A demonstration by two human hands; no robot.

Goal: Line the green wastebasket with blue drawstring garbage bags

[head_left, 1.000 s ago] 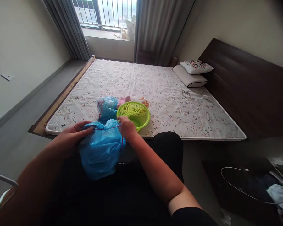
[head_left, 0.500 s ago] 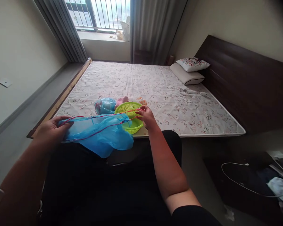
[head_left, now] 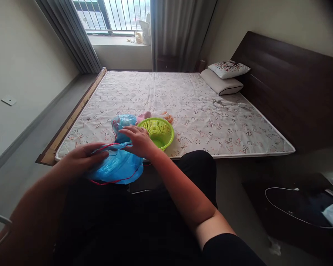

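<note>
Between my two hands hangs a thin blue plastic bag [head_left: 119,166] with a red drawstring along its mouth. My left hand [head_left: 86,157] pinches the left end of the bag's rim between thumb and fingers. At the rim's other end, my right hand [head_left: 138,140] has its thumb under the plastic and its fingers bent over it. Just beyond is a yellow-green plastic basket [head_left: 157,127] at the mattress edge, partly covered by my right hand. Left of the basket sits another blue bag [head_left: 124,121] with a red string.
Behind the basket lie a pink item [head_left: 143,116] and an orange-and-white item [head_left: 167,117]. Two pillows [head_left: 224,75] rest by the dark headboard [head_left: 288,70]. A white cable [head_left: 280,207] lies on a dark surface at right.
My right hand has moved left, from the stretched-out red drawstring to the bag's rim. My left hand has shifted right. The bag is bunched closer, and more of the basket shows.
</note>
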